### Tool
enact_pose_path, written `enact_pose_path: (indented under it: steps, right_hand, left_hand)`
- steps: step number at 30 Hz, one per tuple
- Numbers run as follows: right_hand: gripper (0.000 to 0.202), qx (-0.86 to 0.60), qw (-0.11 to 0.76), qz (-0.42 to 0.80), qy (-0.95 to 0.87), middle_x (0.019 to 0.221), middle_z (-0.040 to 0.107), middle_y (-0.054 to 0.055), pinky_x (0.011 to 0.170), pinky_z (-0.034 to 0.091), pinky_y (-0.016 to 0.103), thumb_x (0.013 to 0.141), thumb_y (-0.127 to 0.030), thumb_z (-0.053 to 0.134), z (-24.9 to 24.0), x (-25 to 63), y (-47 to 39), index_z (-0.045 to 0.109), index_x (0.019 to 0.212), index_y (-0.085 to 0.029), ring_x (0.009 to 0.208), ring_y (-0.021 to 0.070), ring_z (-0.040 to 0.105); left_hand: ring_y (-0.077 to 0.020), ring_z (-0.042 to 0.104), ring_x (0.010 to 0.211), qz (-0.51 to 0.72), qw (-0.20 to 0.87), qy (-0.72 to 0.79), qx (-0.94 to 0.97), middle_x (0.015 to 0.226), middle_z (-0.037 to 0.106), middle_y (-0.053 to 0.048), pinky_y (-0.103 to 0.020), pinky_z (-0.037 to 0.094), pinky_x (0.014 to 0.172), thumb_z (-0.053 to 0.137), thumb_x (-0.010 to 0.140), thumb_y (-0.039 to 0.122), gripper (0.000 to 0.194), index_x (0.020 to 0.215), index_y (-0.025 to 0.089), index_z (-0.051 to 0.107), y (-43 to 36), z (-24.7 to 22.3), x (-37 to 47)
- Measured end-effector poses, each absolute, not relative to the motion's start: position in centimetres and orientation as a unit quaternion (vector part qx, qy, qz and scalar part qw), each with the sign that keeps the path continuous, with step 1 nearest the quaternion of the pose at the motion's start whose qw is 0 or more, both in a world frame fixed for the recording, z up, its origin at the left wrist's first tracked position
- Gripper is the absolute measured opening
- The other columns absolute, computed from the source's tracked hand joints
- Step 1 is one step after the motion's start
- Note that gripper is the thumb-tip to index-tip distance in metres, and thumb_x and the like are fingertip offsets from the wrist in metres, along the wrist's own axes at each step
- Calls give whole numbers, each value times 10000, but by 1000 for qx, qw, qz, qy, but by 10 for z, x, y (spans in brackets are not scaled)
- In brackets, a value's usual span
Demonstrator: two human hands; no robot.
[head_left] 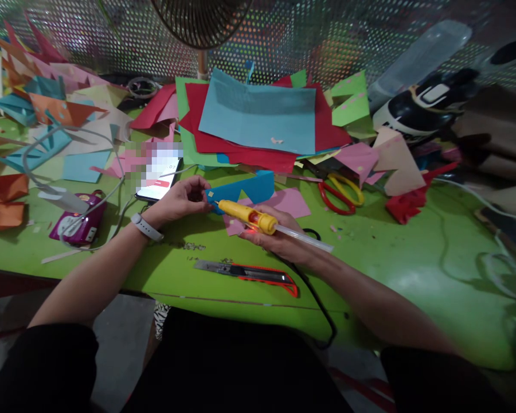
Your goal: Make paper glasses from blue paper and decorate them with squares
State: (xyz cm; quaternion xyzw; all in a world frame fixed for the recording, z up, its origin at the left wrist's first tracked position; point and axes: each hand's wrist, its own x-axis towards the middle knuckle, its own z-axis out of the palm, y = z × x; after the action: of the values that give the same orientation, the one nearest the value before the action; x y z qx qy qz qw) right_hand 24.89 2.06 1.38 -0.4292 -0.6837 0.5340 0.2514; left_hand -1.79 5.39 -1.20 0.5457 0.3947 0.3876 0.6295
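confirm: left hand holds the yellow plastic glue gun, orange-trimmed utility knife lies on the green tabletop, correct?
Wrong hand: in the head view, the right hand holds the yellow plastic glue gun. The orange-trimmed utility knife does lie on the green tabletop.

From the near side of the table [413, 246], close above it, the head-worn camera looks forward and down across its top.

Left hand [183, 198] pinching, right hand [279, 245] curled (close by), forearms [103, 272] bare
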Motion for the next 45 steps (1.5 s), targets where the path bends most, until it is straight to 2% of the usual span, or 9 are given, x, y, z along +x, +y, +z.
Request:
enact_pose_path:
  steps: [12,22,38,42,45]
  right_hand:
    - [340,-446,234,530,-682,653,495,-51,456,329,265,778,-470,767,13,249,22,575,894,-214,536,90,407]
    - [378,-458,232,516,-686,650,516,-38,467,335,277,735,-492,788,18,247,23,604,905,-209,551,103,417]
    - [388,-436,239,526,-690,657,507,-46,450,348,255,758,-501,793,18,250,21,580,897,-207,541,98,429]
    - [353,-346,254,479,-766,731,564,-31,499,404,246,795,-483,778,32,267,23,567,883,-214,571,96,473]
    - [350,-313,244,376,-837,776,622,-8,553,442,260,794,-473,786,36,293,25,588,922,-214,617,118,539]
  left_hand:
    - [-72,632,680,385,633,395,542,764,636,50,-212,527,698,898,622,183,456,925,166,558,53,-11,-17]
    - [-80,639,682,383,634,394,544,763,641,43,-218,521,691,885,635,155,444,932,165,555,53,-12,-19]
    - [-76,639,673,386,626,399,548,761,648,46,-211,528,687,874,633,151,423,918,170,562,53,-10,-18]
    - [-90,650,660,386,620,412,545,735,653,44,-210,528,649,876,637,158,420,917,172,564,52,-9,-18]
    - [-93,652,652,391,620,419,536,717,652,47,-212,534,654,879,639,163,409,903,174,567,52,-5,-18]
